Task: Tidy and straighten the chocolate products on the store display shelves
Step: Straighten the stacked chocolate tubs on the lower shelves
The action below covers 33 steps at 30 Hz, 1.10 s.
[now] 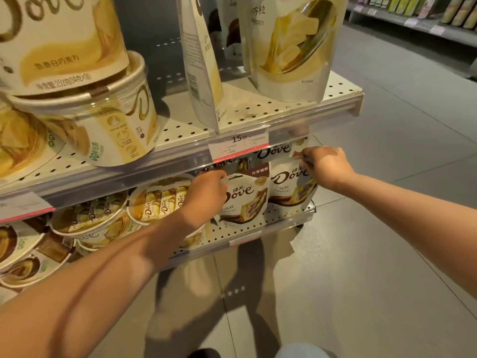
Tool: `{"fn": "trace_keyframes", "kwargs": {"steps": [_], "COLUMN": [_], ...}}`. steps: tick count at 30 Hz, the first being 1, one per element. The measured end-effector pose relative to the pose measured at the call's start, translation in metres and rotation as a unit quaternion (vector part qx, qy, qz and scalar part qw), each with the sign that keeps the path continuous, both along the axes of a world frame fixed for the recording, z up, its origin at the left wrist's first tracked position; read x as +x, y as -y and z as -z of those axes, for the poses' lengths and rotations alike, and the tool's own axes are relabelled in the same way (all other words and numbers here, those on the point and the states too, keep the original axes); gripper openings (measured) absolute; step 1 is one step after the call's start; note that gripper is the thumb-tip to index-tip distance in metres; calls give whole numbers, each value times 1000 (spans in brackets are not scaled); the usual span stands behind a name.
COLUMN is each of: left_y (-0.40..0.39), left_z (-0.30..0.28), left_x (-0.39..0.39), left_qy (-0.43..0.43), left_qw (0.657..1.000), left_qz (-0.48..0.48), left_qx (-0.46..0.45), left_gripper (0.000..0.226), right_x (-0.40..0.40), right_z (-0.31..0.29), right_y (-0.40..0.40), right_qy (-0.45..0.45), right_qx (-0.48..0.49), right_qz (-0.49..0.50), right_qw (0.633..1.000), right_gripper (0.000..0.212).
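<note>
Both hands point(206, 188) point(324, 164) grip white "Dove" pouches point(244, 200).

A store aisle with a grey tiled floor point(387, 177). Beyond the floor, at the far upper right, another shelving unit point(413, 21) holds blurred green and yellow packages.

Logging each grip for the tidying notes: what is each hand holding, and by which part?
Left hand grips the front Dove pouch by its upper left edge. Right hand pinches the neighbouring pouch at its top right corner.
</note>
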State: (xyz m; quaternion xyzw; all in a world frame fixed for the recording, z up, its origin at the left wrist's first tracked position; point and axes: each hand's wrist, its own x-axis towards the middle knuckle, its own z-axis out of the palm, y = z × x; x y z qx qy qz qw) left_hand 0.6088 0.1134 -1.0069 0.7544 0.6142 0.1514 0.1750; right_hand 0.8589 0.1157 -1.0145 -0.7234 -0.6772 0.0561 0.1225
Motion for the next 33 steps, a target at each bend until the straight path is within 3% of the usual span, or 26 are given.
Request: {"fn": "trace_keyframes", "kwargs": {"steps": [4,10,13,18,20,23,25,29,31,33], "left_y": [8,34,50,71,76,75,69,61,61,59], "left_z": [-8,-17,-29,-80,-110,-147,-163,-169,-165,-163], "left_x": [-4,-9,-14,-8,-3,4,9,26,31,32], "left_qy": [-51,-150,-181,-156,-116,28,110,161,171,195], "left_qw": [996,973,960,957,953,963,960,954,950,938], "left_qz": [44,116,183,213,223,143,60,-22,-41,-55], "left_qx": [57,134,113,117,167,227,251,252,259,280], "left_gripper": [18,50,47,23,17,12,20,50,58,59], "right_x": [-5,-10,-14,-23,-26,-34,-40,-42,-42,-41], "right_z": [-4,-8,-23,-72,-100,-141,-164,-192,-196,-198], "right_y": [5,26,48,86,94,91,81,51,37,26], "right_qy": [82,126,132,122,51,-145,-273,-391,-464,-520], "right_qx": [8,49,40,92,154,242,274,189,144,118], "right_qz": [-44,-89,-115,-187,-176,-74,19,92,85,73], "right_qw": [996,987,984,970,971,956,922,896,870,843], "right_gripper": [20,54,61,28,18,10,29,74,77,68]}}
